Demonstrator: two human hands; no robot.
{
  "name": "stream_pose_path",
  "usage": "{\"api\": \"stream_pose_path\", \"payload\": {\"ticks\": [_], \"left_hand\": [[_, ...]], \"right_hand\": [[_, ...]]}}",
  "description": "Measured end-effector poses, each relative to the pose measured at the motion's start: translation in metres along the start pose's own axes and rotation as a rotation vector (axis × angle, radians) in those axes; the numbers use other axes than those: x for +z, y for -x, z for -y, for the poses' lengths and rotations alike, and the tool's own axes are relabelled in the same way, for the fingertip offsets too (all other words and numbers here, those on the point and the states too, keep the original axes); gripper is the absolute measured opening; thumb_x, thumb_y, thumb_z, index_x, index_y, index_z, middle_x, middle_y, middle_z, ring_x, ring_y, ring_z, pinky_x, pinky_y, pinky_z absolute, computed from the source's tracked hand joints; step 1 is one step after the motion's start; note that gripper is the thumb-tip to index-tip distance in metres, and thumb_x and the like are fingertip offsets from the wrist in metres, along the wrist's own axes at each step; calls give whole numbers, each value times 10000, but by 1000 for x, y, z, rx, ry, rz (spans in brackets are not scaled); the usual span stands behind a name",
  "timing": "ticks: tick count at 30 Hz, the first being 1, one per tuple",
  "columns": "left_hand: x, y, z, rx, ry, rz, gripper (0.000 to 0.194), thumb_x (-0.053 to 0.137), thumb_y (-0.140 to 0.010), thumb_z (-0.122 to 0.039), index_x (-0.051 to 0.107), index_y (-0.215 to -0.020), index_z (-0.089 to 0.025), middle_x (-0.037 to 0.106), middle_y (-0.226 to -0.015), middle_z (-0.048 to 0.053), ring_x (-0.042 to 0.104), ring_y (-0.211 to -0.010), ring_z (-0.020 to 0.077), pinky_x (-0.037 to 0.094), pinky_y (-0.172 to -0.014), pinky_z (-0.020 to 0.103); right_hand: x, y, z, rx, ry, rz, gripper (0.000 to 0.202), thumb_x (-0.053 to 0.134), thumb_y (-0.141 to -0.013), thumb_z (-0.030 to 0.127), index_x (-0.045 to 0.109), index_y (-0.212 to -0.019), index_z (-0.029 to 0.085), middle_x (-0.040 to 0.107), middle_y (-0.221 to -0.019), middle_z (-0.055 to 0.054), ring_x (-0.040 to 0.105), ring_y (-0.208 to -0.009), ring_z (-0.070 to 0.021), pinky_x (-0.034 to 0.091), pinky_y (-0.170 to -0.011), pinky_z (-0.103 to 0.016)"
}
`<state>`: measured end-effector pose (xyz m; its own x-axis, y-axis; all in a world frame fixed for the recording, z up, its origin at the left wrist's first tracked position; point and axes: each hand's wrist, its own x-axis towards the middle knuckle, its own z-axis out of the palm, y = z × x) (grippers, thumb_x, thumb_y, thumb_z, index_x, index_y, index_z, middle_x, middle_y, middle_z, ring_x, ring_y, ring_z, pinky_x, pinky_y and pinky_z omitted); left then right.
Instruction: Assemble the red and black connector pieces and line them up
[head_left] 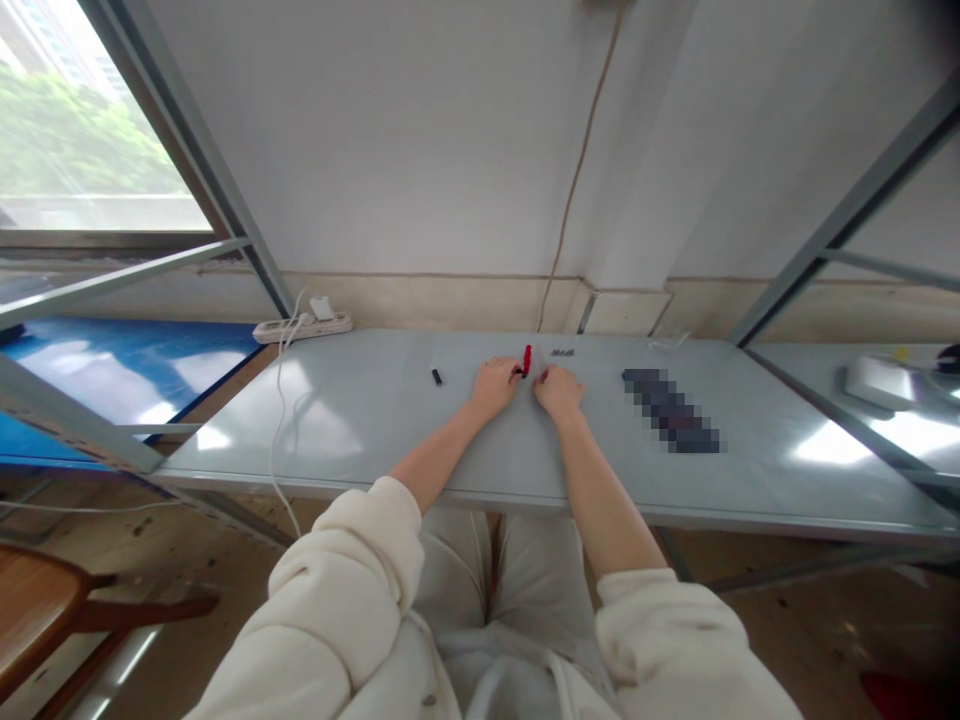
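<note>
My left hand (pixel 495 387) is closed at the fingertips on the dark lower end of a small red-and-black object (pixel 527 359), too small to name, whose red part points away from me. Just right of it, my right hand (pixel 559 388) has its fingers curled together low over the tabletop; whatever they may pinch is too small to make out. Beyond the right hand lie several small dark metallic pieces (pixel 562 352) in a row. A short black piece with a light end (pixel 436 377) rests to the left of my left hand.
The grey table (pixel 360 440) stands against the wall within a metal frame. A white power strip (pixel 304 326) with a hanging cable sits at its back left. Right of my hands lies a dark, pixelated object (pixel 671 412). A wooden chair (pixel 45 610) is at lower left.
</note>
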<state>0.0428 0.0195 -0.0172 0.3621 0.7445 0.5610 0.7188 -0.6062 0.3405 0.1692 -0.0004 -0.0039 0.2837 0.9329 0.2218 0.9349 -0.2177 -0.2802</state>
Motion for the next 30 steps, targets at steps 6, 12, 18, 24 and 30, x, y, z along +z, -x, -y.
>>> {"api": "stream_pose_path", "payload": {"ticks": [6, 12, 18, 24, 30], "left_hand": [[-18, 1, 9, -2, 156, -160, 161, 460, -797, -280, 540, -883, -169, 597, -842, 39, 520, -806, 139, 389, -768, 287], [-30, 13, 17, -50, 229, -333, 196, 454, -798, -325, 533, -870, -160, 594, -823, 46, 532, -786, 123, 405, -759, 270], [-28, 23, 19, -119, 259, -361, 189, 469, -788, -321, 541, -877, -170, 605, -813, 42, 544, -763, 117, 416, -711, 256], [-36, 24, 16, -24, 253, -329, 236, 422, -816, -305, 557, -955, -171, 612, -855, 51, 541, -789, 116, 410, -783, 271], [-38, 25, 11, 31, 343, -135, 279, 409, -821, -284, 546, -1043, -185, 605, -920, 57, 536, -842, 122, 426, -746, 263]], "right_hand": [[-3, 6, 11, -133, 48, 103, 251, 410, -795, 239, 531, -982, 123, 614, -907, -157, 569, -879, -256, 396, -740, -368], [-5, 13, 26, -298, 68, 199, 271, 381, -836, 294, 489, -1009, 117, 603, -931, -156, 565, -890, -232, 384, -740, -314], [-7, 17, 32, -398, 114, 182, 234, 413, -829, 291, 497, -964, 119, 617, -866, -151, 573, -868, -240, 372, -724, -306], [-9, 19, 34, -443, 104, 129, 214, 445, -815, 279, 514, -937, 118, 625, -839, -146, 580, -832, -237, 364, -710, -303], [-1, 13, 31, -369, -44, 24, 227, 450, -807, 345, 553, -844, 146, 637, -791, -97, 589, -755, -203, 371, -626, -267]]}}
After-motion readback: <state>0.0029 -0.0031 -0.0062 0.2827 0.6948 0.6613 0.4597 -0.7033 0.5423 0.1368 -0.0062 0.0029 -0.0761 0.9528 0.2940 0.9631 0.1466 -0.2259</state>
